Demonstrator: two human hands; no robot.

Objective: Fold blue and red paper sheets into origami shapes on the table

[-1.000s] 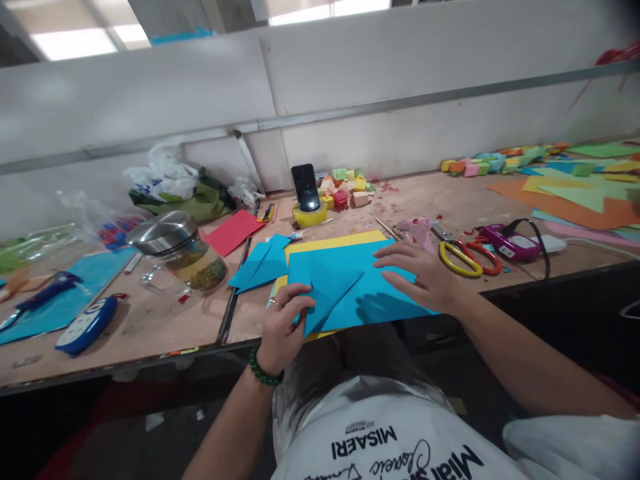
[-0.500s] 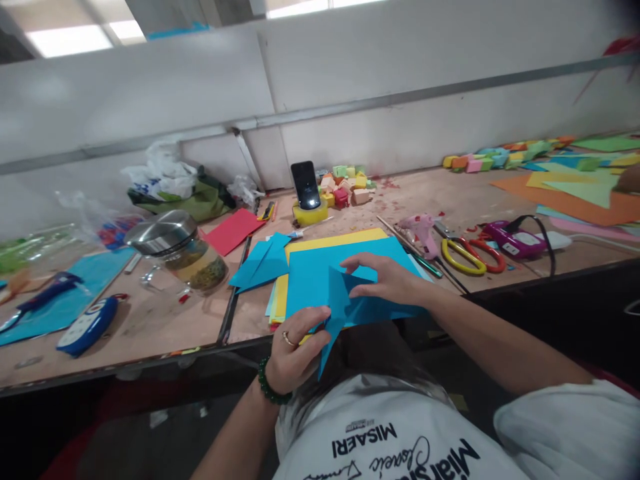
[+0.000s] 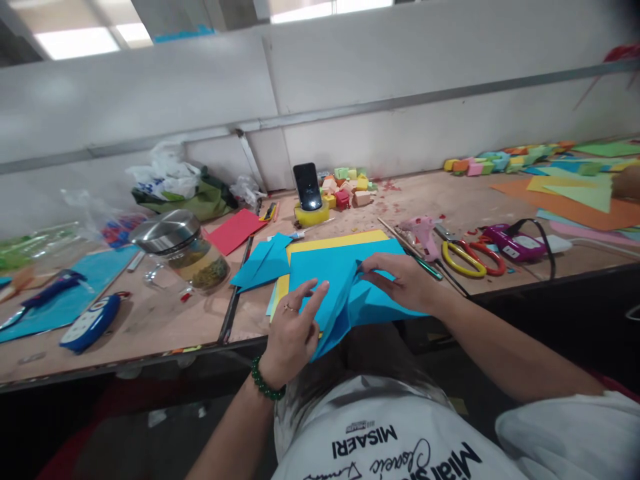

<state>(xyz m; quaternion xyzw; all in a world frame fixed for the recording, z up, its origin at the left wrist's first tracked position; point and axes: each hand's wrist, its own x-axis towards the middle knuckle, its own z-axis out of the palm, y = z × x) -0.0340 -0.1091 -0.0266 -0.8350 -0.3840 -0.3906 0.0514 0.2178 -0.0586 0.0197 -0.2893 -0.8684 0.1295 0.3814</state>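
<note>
Left hand (image 3: 293, 327) grips the near left part of the blue sheet (image 3: 345, 287), fingers (image 3: 315, 297) stretched over a raised fold, thumb side under it; ring on one finger, green bead bracelet (image 3: 265, 383) at the wrist. Right hand (image 3: 403, 283) pinches the same sheet at the fold's upper end, fingertips closed on the paper edge. The sheet lies at the near table edge, its folded corner hanging off toward the person's lap, on top of a yellow sheet (image 3: 330, 241).

Just left of it, a folded blue piece (image 3: 263, 263). Farther left, a glass jar (image 3: 187, 257) with steel lid, a red sheet (image 3: 235, 230) behind it, a blue gadget (image 3: 90, 323) near the table (image 3: 150, 327) edge. Behind the sheets, a phone (image 3: 307, 187) stands in a yellow tape roll (image 3: 311, 215), foam blocks (image 3: 347, 187) beside it. Right of the hand: pink glue gun (image 3: 423, 230), yellow scissors (image 3: 460, 257), red scissors (image 3: 487, 257) touching them, purple tool (image 3: 513, 243) with black cord. Far right, a spread of coloured paper (image 3: 580, 193).
</note>
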